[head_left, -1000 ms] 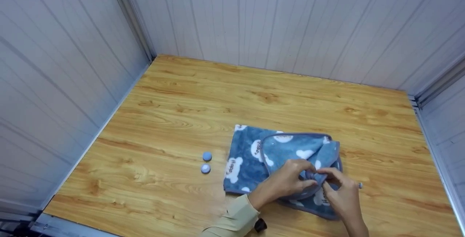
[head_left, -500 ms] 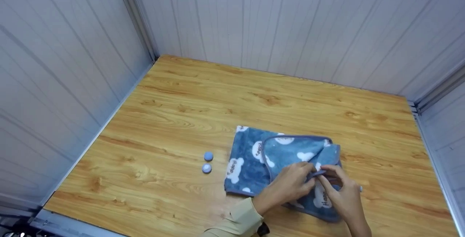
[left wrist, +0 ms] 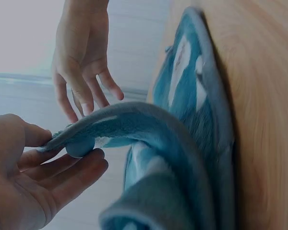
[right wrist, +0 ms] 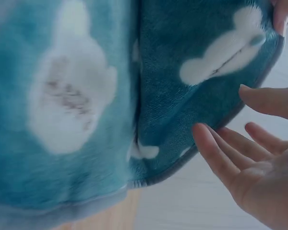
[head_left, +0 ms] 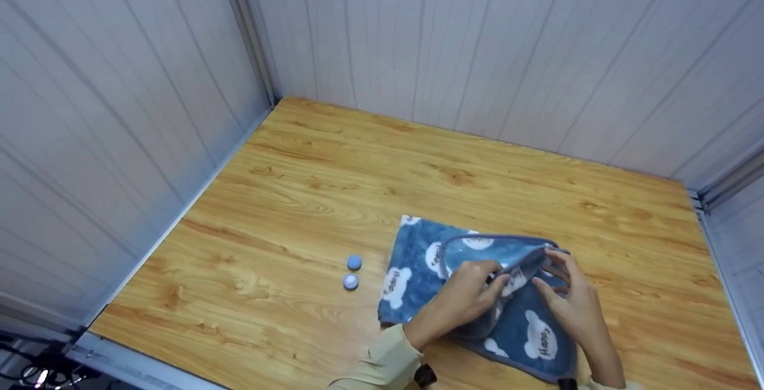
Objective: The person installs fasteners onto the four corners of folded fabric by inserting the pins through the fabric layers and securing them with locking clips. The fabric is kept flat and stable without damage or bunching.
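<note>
Observed left hand (head_left: 462,294) pinching the raised edge of the blue blanket (head_left: 418,261) between thumb and index finger, with a round blue piece (left wrist: 80,147) against the underside at the fingers. Noted right hand (head_left: 578,305) spread loosely beside the lifted edge, gripping nothing; could not confirm contact. Found blue blanket folded on the counter (head_left: 268,223), near two small round discs (head_left: 354,262), including one white-topped.

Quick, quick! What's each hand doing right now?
Left hand: holding, pinching an edge of the blue cloth.
Right hand: open, fingers apart by the cloth; can't tell if they touch it.
</note>
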A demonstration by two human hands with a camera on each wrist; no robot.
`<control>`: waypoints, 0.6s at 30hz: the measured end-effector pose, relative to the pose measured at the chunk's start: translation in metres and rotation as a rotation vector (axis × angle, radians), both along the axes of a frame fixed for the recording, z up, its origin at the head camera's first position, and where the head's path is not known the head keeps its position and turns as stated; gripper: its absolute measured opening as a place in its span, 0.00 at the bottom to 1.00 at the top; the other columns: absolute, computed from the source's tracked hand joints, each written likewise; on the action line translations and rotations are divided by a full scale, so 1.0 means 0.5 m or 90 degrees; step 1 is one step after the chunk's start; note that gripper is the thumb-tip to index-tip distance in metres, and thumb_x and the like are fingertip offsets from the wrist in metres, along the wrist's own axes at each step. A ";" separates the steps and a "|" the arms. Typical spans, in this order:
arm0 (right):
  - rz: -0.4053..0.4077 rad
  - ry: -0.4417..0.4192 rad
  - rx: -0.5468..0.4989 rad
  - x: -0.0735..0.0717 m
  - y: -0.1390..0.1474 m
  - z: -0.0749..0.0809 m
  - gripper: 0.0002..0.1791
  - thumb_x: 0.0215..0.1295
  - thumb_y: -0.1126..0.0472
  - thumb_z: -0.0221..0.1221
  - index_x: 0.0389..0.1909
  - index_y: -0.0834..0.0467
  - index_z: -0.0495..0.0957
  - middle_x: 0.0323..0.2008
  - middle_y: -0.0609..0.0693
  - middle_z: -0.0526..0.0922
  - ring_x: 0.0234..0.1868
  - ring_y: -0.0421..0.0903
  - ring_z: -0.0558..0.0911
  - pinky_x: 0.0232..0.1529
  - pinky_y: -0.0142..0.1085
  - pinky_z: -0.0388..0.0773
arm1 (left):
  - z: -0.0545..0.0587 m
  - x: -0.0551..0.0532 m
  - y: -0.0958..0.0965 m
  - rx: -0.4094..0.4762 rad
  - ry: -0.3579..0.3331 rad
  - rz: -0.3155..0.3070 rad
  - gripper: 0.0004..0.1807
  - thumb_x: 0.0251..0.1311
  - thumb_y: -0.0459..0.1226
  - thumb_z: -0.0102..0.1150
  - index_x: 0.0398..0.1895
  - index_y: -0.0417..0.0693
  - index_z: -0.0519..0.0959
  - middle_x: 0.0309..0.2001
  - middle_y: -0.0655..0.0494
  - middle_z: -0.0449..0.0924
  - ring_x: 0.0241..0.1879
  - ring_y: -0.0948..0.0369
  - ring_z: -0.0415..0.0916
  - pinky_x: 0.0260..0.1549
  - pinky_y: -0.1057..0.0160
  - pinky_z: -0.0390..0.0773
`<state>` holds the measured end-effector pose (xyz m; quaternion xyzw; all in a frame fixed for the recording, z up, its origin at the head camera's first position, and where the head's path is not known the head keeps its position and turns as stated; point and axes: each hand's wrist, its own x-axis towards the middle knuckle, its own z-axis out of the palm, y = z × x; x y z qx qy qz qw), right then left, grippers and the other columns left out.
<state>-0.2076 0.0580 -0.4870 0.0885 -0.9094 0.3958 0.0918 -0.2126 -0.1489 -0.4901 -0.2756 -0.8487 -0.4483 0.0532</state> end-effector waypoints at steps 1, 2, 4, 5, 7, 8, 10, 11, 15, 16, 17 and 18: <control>0.017 0.003 0.001 -0.006 -0.003 0.000 0.28 0.59 0.67 0.63 0.60 0.60 0.67 0.57 0.62 0.74 0.52 0.58 0.78 0.38 0.45 0.79 | 0.000 -0.003 -0.005 0.005 -0.005 0.009 0.10 0.69 0.40 0.48 0.32 0.48 0.76 0.22 0.63 0.71 0.17 0.74 0.62 0.15 0.78 0.63; 0.035 0.007 0.001 -0.012 -0.008 0.000 0.28 0.59 0.67 0.63 0.60 0.61 0.67 0.57 0.62 0.73 0.53 0.60 0.77 0.39 0.48 0.79 | 0.000 -0.005 -0.010 0.010 -0.009 0.019 0.10 0.69 0.40 0.48 0.32 0.48 0.76 0.22 0.62 0.71 0.17 0.74 0.63 0.15 0.78 0.63; 0.067 0.008 0.005 -0.022 -0.016 -0.001 0.28 0.59 0.66 0.63 0.61 0.61 0.68 0.57 0.62 0.73 0.55 0.61 0.75 0.42 0.52 0.77 | -0.002 -0.010 -0.023 0.018 -0.020 0.042 0.10 0.69 0.40 0.48 0.33 0.47 0.77 0.22 0.62 0.71 0.16 0.73 0.63 0.15 0.77 0.63; 0.081 0.008 0.010 -0.028 -0.021 -0.002 0.28 0.60 0.66 0.63 0.62 0.61 0.67 0.58 0.63 0.72 0.56 0.62 0.73 0.43 0.54 0.76 | -0.004 -0.013 -0.029 0.022 -0.024 0.056 0.10 0.69 0.40 0.49 0.32 0.47 0.77 0.21 0.62 0.71 0.16 0.73 0.63 0.15 0.77 0.63; 0.100 0.003 0.023 -0.038 -0.030 -0.006 0.30 0.60 0.63 0.63 0.63 0.61 0.66 0.60 0.64 0.70 0.59 0.64 0.69 0.49 0.58 0.71 | -0.010 -0.020 -0.040 0.029 -0.026 0.085 0.10 0.68 0.39 0.50 0.32 0.47 0.78 0.21 0.62 0.71 0.16 0.72 0.63 0.16 0.76 0.64; 0.107 0.000 0.031 -0.043 -0.034 -0.007 0.31 0.60 0.62 0.63 0.64 0.61 0.66 0.62 0.64 0.69 0.61 0.64 0.68 0.53 0.59 0.68 | -0.013 -0.024 -0.045 0.032 -0.027 0.102 0.09 0.68 0.39 0.51 0.32 0.46 0.78 0.21 0.62 0.72 0.17 0.72 0.64 0.17 0.76 0.65; 0.115 -0.014 0.053 -0.052 -0.041 -0.011 0.33 0.61 0.59 0.63 0.66 0.61 0.64 0.64 0.64 0.65 0.64 0.64 0.63 0.57 0.61 0.61 | -0.021 -0.034 -0.055 0.038 -0.030 0.130 0.09 0.67 0.38 0.52 0.31 0.46 0.78 0.22 0.61 0.73 0.17 0.72 0.64 0.18 0.75 0.66; 0.119 -0.022 0.064 -0.056 -0.045 -0.013 0.34 0.61 0.57 0.62 0.66 0.61 0.63 0.65 0.65 0.64 0.65 0.65 0.62 0.59 0.63 0.56 | -0.026 -0.039 -0.058 0.041 -0.030 0.142 0.09 0.66 0.38 0.53 0.30 0.46 0.79 0.22 0.61 0.74 0.18 0.71 0.65 0.19 0.74 0.66; 0.129 -0.054 0.104 -0.070 -0.055 -0.020 0.37 0.61 0.52 0.62 0.68 0.61 0.61 0.67 0.67 0.59 0.67 0.66 0.57 0.60 0.65 0.51 | -0.044 -0.058 -0.069 0.041 -0.034 0.167 0.08 0.65 0.36 0.55 0.30 0.44 0.79 0.23 0.57 0.77 0.17 0.71 0.65 0.19 0.74 0.67; 0.131 -0.061 0.113 -0.072 -0.057 -0.022 0.38 0.61 0.51 0.62 0.68 0.61 0.60 0.68 0.67 0.58 0.67 0.67 0.56 0.60 0.66 0.50 | -0.049 -0.062 -0.071 0.040 -0.034 0.169 0.07 0.64 0.36 0.55 0.30 0.43 0.79 0.24 0.57 0.77 0.17 0.71 0.66 0.20 0.74 0.67; 0.133 -0.068 0.120 -0.074 -0.059 -0.025 0.39 0.61 0.51 0.62 0.68 0.61 0.60 0.68 0.67 0.57 0.67 0.67 0.55 0.60 0.66 0.50 | -0.054 -0.065 -0.072 0.040 -0.033 0.169 0.07 0.64 0.35 0.56 0.30 0.42 0.79 0.24 0.56 0.78 0.18 0.70 0.66 0.20 0.73 0.67; 0.133 -0.075 0.123 -0.074 -0.059 -0.027 0.39 0.61 0.51 0.62 0.68 0.62 0.59 0.68 0.67 0.56 0.68 0.67 0.54 0.60 0.66 0.51 | -0.058 -0.069 -0.072 0.040 -0.030 0.168 0.06 0.63 0.35 0.56 0.31 0.42 0.79 0.25 0.55 0.79 0.19 0.70 0.67 0.21 0.73 0.68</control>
